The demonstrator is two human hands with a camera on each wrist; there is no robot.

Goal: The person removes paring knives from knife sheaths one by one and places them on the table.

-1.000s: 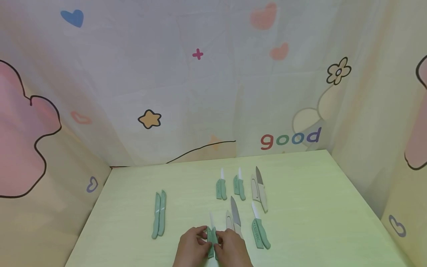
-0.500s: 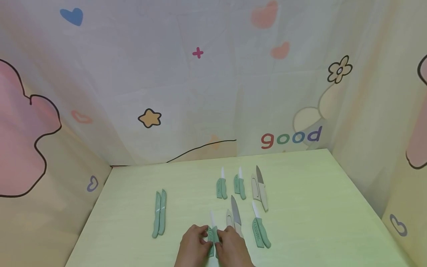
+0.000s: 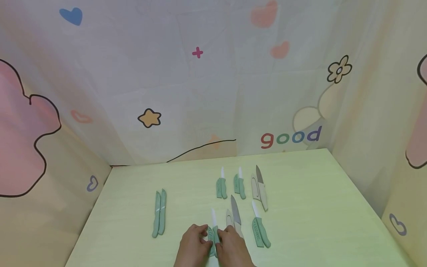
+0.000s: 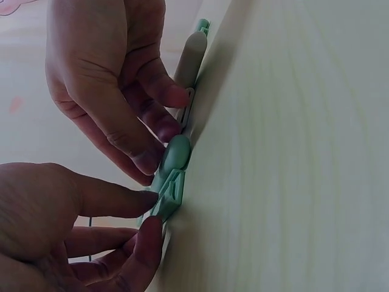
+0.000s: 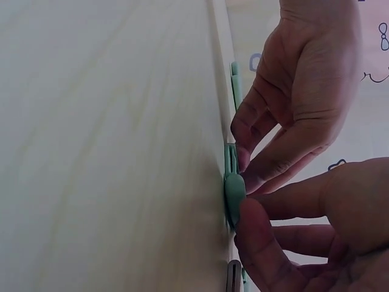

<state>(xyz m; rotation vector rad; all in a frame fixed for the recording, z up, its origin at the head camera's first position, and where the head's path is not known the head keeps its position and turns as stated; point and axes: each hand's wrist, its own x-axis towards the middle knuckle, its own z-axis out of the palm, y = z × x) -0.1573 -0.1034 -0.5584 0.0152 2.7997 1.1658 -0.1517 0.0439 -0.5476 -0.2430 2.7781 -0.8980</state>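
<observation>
Near the table's front edge, my left hand (image 3: 194, 244) pinches a green knife sheath (image 3: 211, 237) between thumb and fingers. Close on its right, my right hand (image 3: 232, 245) holds the green handle (image 3: 216, 234) of a small paring knife, whose white blade (image 3: 214, 218) points away from me, bare. Sheath and handle lie side by side, low over the tabletop. The left wrist view shows the sheath (image 4: 170, 196) right against the rounded handle end (image 4: 177, 152). Beside my right hand lies a larger knife with a grey blade (image 3: 235, 209), its beige sheath (image 3: 229, 218) alongside; my hand partly hides both.
To the left lie two green knives (image 3: 159, 213) in their sheaths, side by side. A green knife (image 3: 263, 233) with its sheath lies at right. Farther back are two more green knives (image 3: 224, 189) (image 3: 242, 189) and a beige-handled knife (image 3: 262, 193), each beside its sheath.
The white blade's tip has swung slightly to the right and away from me, so the knife lies straighter beside the sheath. Both hands keep their grips almost in place.
</observation>
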